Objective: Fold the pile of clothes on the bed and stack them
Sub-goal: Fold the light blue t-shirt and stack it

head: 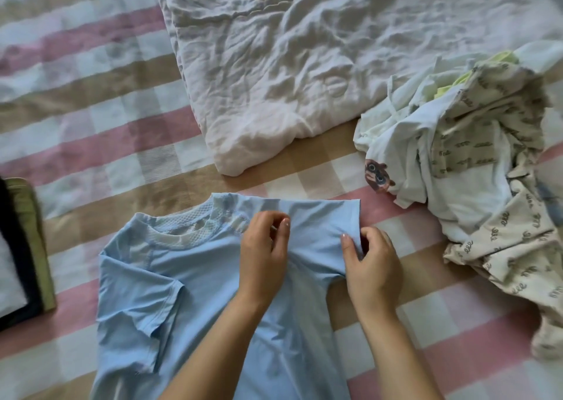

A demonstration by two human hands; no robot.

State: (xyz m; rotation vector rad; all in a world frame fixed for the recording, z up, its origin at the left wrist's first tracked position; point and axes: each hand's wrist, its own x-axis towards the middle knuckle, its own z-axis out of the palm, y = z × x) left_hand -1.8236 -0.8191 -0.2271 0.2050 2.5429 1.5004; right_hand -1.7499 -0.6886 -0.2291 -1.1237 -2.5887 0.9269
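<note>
Garment in work: light blue T-shirt [195, 293], spread on the bed [91, 119], collar pointing away from the person, lower hem out of view.
Left grip: left grip [263, 253] is on the shoulder just beside the collar, fingers curled, pinching a little fabric.
Right grip: right grip [371, 268] is grasping the edge of the near-side sleeve between thumb and fingers.
Step judged: first sleeve fold being set up. The opposite sleeve lies out unfolded, and no fold shows in the body.
Done: stack of folded garments [21, 247] at the left edge of view, well apart from the shirt — dark, olive and pale layers show, only partly in frame.
Outstanding: pile of unfolded clothes [475, 161] to the right, near the shirt but not touching it — printed cream, white and yellow-green pieces, tangled, count not determinable.
Also present: crumpled white quilt [304, 64] beyond the shirt.
Progress judged: under way, with much of the folding apparently still left.
</note>
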